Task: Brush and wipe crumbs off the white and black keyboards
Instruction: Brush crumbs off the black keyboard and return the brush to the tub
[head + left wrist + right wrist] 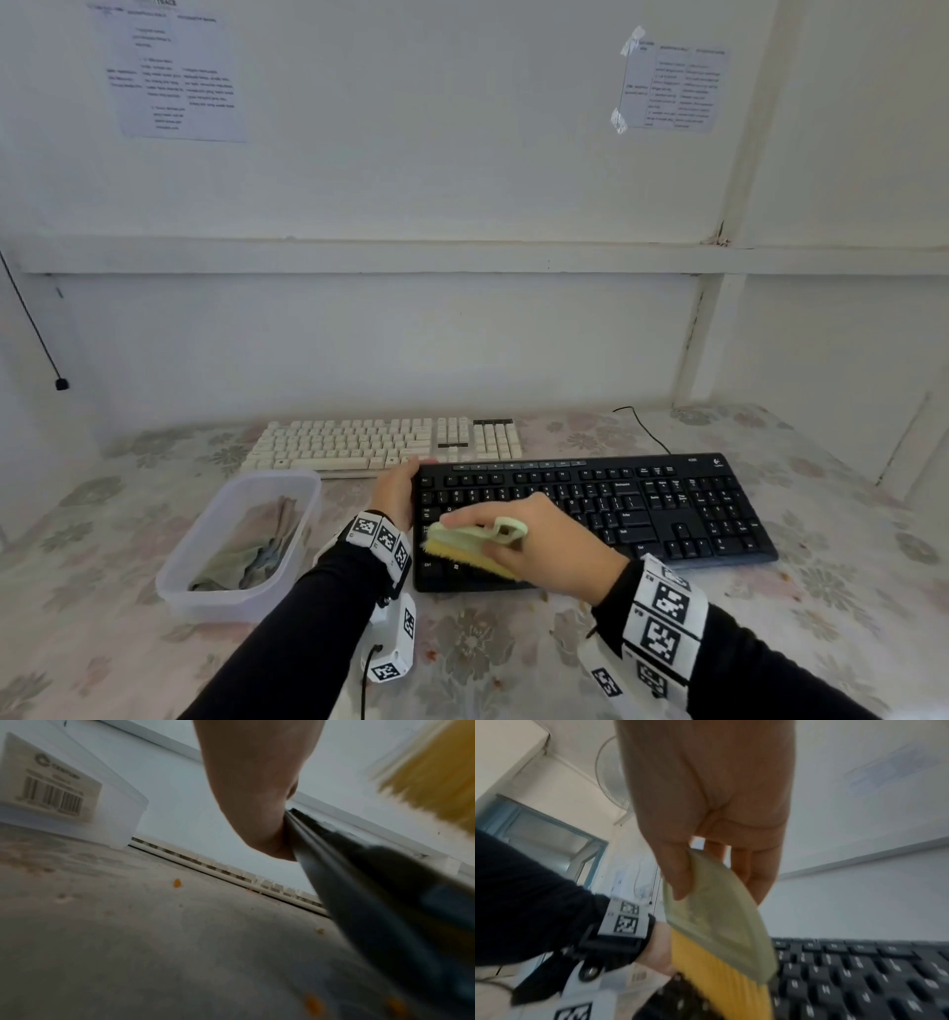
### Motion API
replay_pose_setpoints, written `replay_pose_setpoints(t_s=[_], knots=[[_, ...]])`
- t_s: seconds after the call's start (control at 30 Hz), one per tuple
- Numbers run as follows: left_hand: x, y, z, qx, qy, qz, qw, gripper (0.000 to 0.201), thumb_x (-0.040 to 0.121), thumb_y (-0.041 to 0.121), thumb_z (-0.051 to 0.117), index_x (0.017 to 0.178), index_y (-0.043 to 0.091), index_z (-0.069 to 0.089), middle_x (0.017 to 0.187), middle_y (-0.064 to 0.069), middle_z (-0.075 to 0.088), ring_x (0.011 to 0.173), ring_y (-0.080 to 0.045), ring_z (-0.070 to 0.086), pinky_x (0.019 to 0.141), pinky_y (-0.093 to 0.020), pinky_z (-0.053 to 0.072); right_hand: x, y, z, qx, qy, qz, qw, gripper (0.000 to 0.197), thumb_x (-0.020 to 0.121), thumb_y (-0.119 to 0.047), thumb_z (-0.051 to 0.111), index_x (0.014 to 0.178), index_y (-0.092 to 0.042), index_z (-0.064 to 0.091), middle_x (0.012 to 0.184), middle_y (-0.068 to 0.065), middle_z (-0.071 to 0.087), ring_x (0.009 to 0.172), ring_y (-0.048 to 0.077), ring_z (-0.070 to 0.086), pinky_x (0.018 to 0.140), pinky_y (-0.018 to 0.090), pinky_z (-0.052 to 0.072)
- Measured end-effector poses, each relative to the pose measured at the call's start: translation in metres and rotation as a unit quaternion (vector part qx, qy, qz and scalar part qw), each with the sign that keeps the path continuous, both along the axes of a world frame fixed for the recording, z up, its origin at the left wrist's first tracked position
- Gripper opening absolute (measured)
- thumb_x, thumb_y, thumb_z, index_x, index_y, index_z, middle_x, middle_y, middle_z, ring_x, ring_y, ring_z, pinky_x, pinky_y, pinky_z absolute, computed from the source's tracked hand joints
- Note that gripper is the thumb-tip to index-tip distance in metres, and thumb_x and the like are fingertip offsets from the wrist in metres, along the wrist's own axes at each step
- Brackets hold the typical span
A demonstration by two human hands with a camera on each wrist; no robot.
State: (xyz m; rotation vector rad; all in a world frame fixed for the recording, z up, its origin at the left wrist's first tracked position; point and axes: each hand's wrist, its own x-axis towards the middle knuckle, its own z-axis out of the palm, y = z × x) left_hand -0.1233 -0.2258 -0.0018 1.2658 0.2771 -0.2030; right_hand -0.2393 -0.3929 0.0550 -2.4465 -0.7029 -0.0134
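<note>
Floral tablecloth point(513, 658): black keyboard point(667, 514) long axis left-right; left hand point(395, 493) grips its end, right hand point(554, 545) grips brush point(477, 545).

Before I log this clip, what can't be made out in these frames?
- Crumbs on the black keyboard: too small in the head view, blurred in the right wrist view.
- Keys under the brush: hidden by the right hand.
- Left hand fingers: cut off by the top edge in the left wrist view.
- Contents of the plastic tub: blurred through its cloudy walls.
</note>
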Motion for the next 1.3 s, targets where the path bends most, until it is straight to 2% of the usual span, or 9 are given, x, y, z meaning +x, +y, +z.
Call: replay_pose_setpoints(t_s=[0.37, 0.5, 0.63, 0.77, 0.87, 0.93, 1.03, 1.13, 1.3], knots=[[0.005, 0.000, -0.002, 0.034, 0.029, -0.010, 0.999, 0.032, 0.102, 0.012, 0.033, 0.090, 0.008, 0.061, 0.087, -0.012, 0.062, 0.078, -0.023, 0.058, 0.064, -0.034, 0.046, -0.016, -0.099, -0.008, -0.172, -0.001, -0.070, 0.983, 0.065, 0.088, -0.013, 0.048, 0.096, -0.077, 0.042, 0.108, -0.022, 0.067, 0.082, 0.005, 0.064, 0.069, 0.032, 0.054], [0.005, 0.000, -0.004, 0.066, 0.028, -0.004, 0.997, 0.032, 0.102, 0.023, 0.035, 0.095, 0.014, 0.065, 0.092, -0.011, 0.065, 0.082, -0.026, 0.061, 0.074, -0.040, 0.052, -0.022, -0.138, 0.004, -0.136, 0.027, -0.088, 0.986, 0.056, 0.090, -0.013, 0.057, 0.099, -0.068, 0.050, 0.113, -0.027, 0.063, 0.095, -0.002, 0.063, 0.080, 0.027, 0.053], [0.037, 0.009, -0.036, 0.118, 0.034, -0.011, 0.992, 0.043, 0.097, 0.045, 0.039, 0.095, 0.013, 0.068, 0.109, -0.017, 0.068, 0.105, -0.036, 0.062, 0.099, -0.050, 0.045, -0.026, -0.136, 0.022, -0.103, 0.025, -0.074, 0.992, 0.048, 0.090, -0.011, 0.059, 0.109, -0.054, 0.055, 0.106, -0.027, 0.059, 0.079, -0.016, 0.056, 0.067, 0.009, 0.043], [0.052, 0.012, -0.050, 0.070, 0.082, 0.003, 0.994, 0.078, 0.073, 0.071, 0.051, 0.115, 0.005, 0.061, 0.114, -0.016, 0.067, 0.101, -0.035, 0.064, 0.094, -0.049, 0.049, -0.016, -0.113, 0.027, -0.070, 0.016, -0.032, 0.997, 0.045, 0.089, -0.009, 0.059, 0.117, -0.044, 0.060, 0.116, -0.017, 0.064, 0.087, -0.002, 0.061, 0.073, 0.020, 0.050], [0.009, -0.003, -0.008, -0.016, 0.111, -0.002, 0.994, 0.038, 0.095, 0.037, 0.045, 0.080, 0.006, 0.060, 0.060, -0.012, 0.063, 0.067, -0.028, 0.059, 0.069, -0.036, 0.051, -0.008, -0.092, 0.024, -0.033, 0.010, 0.001, 0.999, 0.044, 0.089, -0.007, 0.057, 0.119, -0.040, 0.060, 0.121, -0.012, 0.063, 0.101, -0.002, 0.059, 0.084, 0.023, 0.051], [0.004, -0.008, -0.007, 0.004, 0.127, 0.001, 0.992, 0.032, 0.095, 0.024, 0.043, 0.071, 0.007, 0.056, 0.050, -0.010, 0.058, 0.062, -0.027, 0.054, 0.065, -0.035, 0.046, -0.005, -0.078, 0.019, -0.001, 0.015, 0.019, 1.000, 0.045, 0.089, -0.008, 0.058, 0.119, -0.042, 0.060, 0.120, -0.010, 0.064, 0.105, 0.009, 0.062, 0.086, 0.033, 0.052], [0.006, -0.005, -0.012, -0.015, 0.128, 0.009, 0.992, 0.028, 0.095, 0.022, 0.043, 0.079, 0.004, 0.057, 0.062, -0.013, 0.061, 0.069, -0.028, 0.056, 0.073, -0.039, 0.048, 0.000, -0.074, 0.009, 0.004, 0.029, 0.030, 0.999, 0.047, 0.088, -0.008, 0.059, 0.115, -0.046, 0.060, 0.116, -0.008, 0.067, 0.099, 0.022, 0.065, 0.082, 0.043, 0.052], [0.015, -0.003, -0.017, 0.003, 0.091, 0.026, 0.995, 0.026, 0.099, 0.016, 0.039, 0.114, 0.006, 0.057, 0.091, -0.016, 0.062, 0.080, -0.029, 0.058, 0.084, -0.043, 0.049, 0.001, -0.092, 0.011, -0.009, 0.033, 0.026, 0.999, 0.045, 0.087, -0.009, 0.061, 0.115, -0.044, 0.061, 0.115, -0.016, 0.065, 0.097, 0.016, 0.065, 0.082, 0.035, 0.052], [0.025, -0.005, -0.018, 0.042, 0.042, 0.036, 0.998, 0.031, 0.098, 0.001, 0.033, 0.117, 0.019, 0.051, 0.087, -0.013, 0.057, 0.067, -0.022, 0.052, 0.068, -0.037, 0.046, -0.001, -0.154, 0.020, -0.051, 0.046, -0.023, 0.997, 0.050, 0.088, -0.008, 0.059, 0.108, -0.054, 0.059, 0.116, -0.021, 0.062, 0.101, 0.003, 0.061, 0.083, 0.025, 0.051]])
